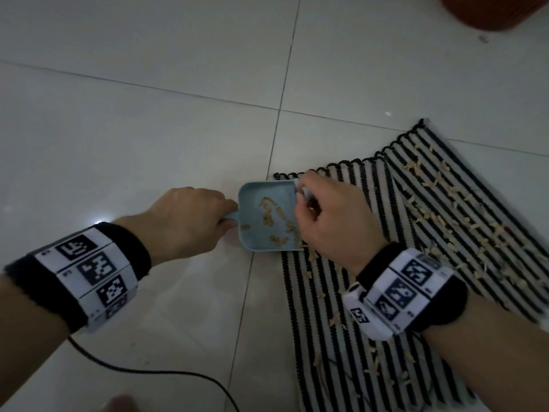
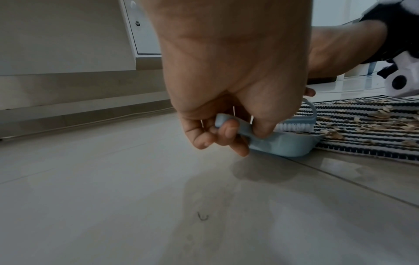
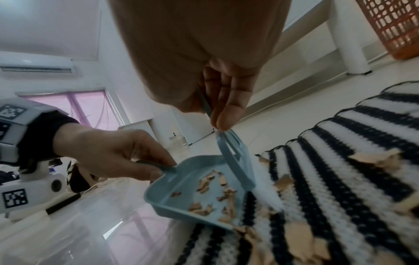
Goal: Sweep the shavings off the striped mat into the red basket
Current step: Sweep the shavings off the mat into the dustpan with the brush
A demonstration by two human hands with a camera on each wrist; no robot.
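Note:
A black-and-white striped mat (image 1: pixel 421 233) lies on the tiled floor, strewn with tan shavings (image 1: pixel 454 221). At its left edge sits a small light-blue dustpan (image 1: pixel 261 215) holding several shavings. My left hand (image 1: pixel 190 221) grips the dustpan's handle (image 2: pixel 229 123), lip against the mat. My right hand (image 1: pixel 335 215) holds a light-blue brush (image 3: pixel 235 161) by its handle; the white bristles (image 2: pixel 294 127) sit at the pan's mouth on the mat (image 3: pixel 340 170). The red basket (image 1: pixel 490 10) stands at the top right, seen as orange lattice (image 3: pixel 394 26) in the right wrist view.
Pale floor tiles (image 1: pixel 148 114) spread left and ahead. A black cable (image 1: pixel 142 367) trails across the floor near my left forearm. A white furniture leg (image 3: pixel 349 48) stands beside the basket. A cabinet and skirting (image 2: pixel 68 53) run along the far side.

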